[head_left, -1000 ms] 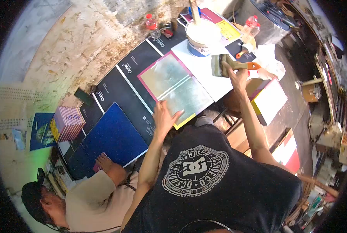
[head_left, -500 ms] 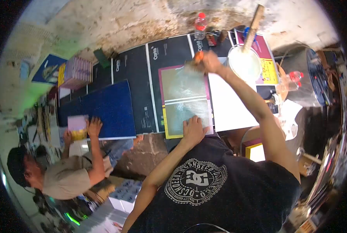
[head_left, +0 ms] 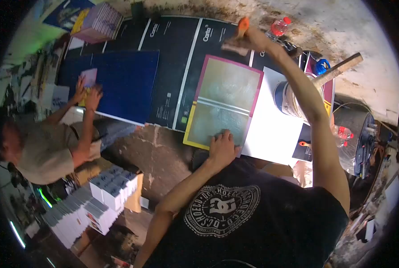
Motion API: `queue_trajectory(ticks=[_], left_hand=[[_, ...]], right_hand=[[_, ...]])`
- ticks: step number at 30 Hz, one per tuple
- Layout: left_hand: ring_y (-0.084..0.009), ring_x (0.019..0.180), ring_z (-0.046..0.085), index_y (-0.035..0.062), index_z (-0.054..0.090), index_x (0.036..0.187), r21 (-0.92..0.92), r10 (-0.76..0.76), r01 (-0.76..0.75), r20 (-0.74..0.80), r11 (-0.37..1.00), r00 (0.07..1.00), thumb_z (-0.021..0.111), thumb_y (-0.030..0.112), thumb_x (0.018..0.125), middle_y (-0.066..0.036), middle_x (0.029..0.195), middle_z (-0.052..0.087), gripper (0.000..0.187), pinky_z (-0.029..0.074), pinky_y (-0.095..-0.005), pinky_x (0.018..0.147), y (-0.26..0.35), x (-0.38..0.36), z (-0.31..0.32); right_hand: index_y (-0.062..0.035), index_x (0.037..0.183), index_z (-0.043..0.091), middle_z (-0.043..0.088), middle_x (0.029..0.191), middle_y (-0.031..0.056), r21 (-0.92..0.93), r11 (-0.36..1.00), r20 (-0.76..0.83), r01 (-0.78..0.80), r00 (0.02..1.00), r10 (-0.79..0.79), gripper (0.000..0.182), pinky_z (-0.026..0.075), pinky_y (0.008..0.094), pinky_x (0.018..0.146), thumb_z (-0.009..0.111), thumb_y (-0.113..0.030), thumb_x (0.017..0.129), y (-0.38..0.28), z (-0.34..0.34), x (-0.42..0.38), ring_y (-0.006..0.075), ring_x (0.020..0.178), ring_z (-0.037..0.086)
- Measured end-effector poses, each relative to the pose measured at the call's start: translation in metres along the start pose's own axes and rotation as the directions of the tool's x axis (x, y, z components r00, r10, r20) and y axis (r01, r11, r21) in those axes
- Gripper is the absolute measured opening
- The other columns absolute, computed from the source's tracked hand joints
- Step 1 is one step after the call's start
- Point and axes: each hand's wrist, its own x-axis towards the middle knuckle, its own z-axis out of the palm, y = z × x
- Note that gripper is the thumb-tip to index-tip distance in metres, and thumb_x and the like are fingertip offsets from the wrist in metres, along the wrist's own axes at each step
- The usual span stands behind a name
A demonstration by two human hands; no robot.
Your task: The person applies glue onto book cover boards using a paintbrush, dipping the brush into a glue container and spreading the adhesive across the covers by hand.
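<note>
The long black counter (head_left: pixel 170 73) runs along a stained wall, with white stripes across its top. A big blue sheet (head_left: pixel 128 85) covers the near left part of it. Further right, a sheet with a pink and yellow border (head_left: pixel 228 82) lies flat, from the counter's near edge most of the way to the far edge. It has a shiny greenish middle and pale lines across it. A plain white sheet (head_left: pixel 265 131) lies just right of it (I cannot tell if one goes under the other).

A pail (head_left: pixel 281 99) stands near the counter's right end, partly behind the right arm, and a wooden stick (head_left: pixel 340 69) pokes out of it. A stack of books (head_left: pixel 96 23) stands in the far left corner.

The right hand (head_left: pixel 256 39) has its grip wrapped around a wide brush (head_left: pixel 236 45), held up near the far edge; it looks blurry. The left hand (head_left: pixel 223 148) presses down on the bordered sheet by the near edge, its grip spread and holding nothing. A clear bottle with a red cap (head_left: pixel 278 27) is near the far edge. On the blue sheet, another person's hands (head_left: pixel 93 98) touch a small pink and yellow piece (head_left: pixel 89 77).
</note>
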Motion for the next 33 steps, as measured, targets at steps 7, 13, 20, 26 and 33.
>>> queue_trajectory(ticks=[7, 13, 20, 26, 33], left_hand=[[-0.0328, 0.104, 0.058, -0.0024, 0.060, 0.113, -0.084, -0.020, 0.015, -0.063, 0.996, 0.998, 0.064, 0.040, 0.086, -0.015, 0.119, 0.052, 0.050, 0.044, -0.0508, 0.088, -0.005, 0.001, -0.002], [-0.0326, 0.105, 0.058, -0.0033, 0.060, 0.113, -0.105, -0.028, 0.015, -0.118, 0.994, 0.993, 0.063, 0.039, 0.086, -0.015, 0.122, 0.051, 0.050, 0.044, -0.0526, 0.087, -0.005, -0.003, 0.009], [-0.0336, 0.109, 0.058, -0.0052, 0.058, 0.116, -0.101, -0.026, 0.014, -0.116, 0.995, 0.993, 0.064, 0.040, 0.087, -0.016, 0.129, 0.049, 0.054, 0.044, -0.0538, 0.090, -0.006, -0.001, 0.014], [-0.0344, 0.109, 0.058, -0.0053, 0.057, 0.117, -0.119, -0.035, 0.028, -0.056, 0.992, 0.998, 0.064, 0.039, 0.087, -0.016, 0.127, 0.049, 0.054, 0.044, -0.0523, 0.092, -0.005, -0.003, 0.006], [-0.0346, 0.105, 0.059, -0.0046, 0.057, 0.117, -0.144, -0.033, 0.024, -0.066, 0.989, 0.997, 0.065, 0.038, 0.086, -0.016, 0.124, 0.049, 0.053, 0.045, -0.0529, 0.089, -0.007, -0.001, 0.008]], right_hand=[[-0.0038, 0.083, 0.069, 0.064, 0.068, 0.0164, 0.166, 0.978, 0.302, 0.125, 0.938, -0.171, 0.047, 0.047, 0.0421, 0.059, 0.074, -0.050, 0.076, -0.080, 0.021, 0.007, 0.0276, 0.064, 0.064], [-0.0048, 0.082, 0.069, 0.062, 0.063, 0.0170, -0.228, 0.973, 0.220, 0.034, 0.975, 0.017, 0.037, 0.048, 0.0419, 0.058, 0.071, -0.042, 0.079, -0.067, 0.009, 0.067, 0.0349, 0.060, 0.061], [-0.0041, 0.091, 0.070, 0.068, 0.078, 0.0181, -0.200, 0.966, 0.485, 0.161, 0.873, -0.045, 0.036, 0.051, 0.0435, 0.068, 0.076, -0.035, 0.074, -0.090, 0.043, 0.045, 0.0366, 0.077, 0.066], [-0.0052, 0.090, 0.070, 0.067, 0.079, 0.0181, -0.245, 0.966, 0.070, 0.087, 0.995, -0.072, 0.032, 0.051, 0.0449, 0.065, 0.071, -0.035, 0.080, -0.064, 0.021, 0.072, 0.0370, 0.073, 0.065], [-0.0063, 0.095, 0.070, 0.069, 0.086, 0.0158, 0.048, 0.997, 0.359, 0.062, 0.930, -0.075, 0.036, 0.051, 0.0414, 0.069, 0.071, -0.040, 0.082, -0.080, 0.014, 0.008, 0.0322, 0.078, 0.067]])
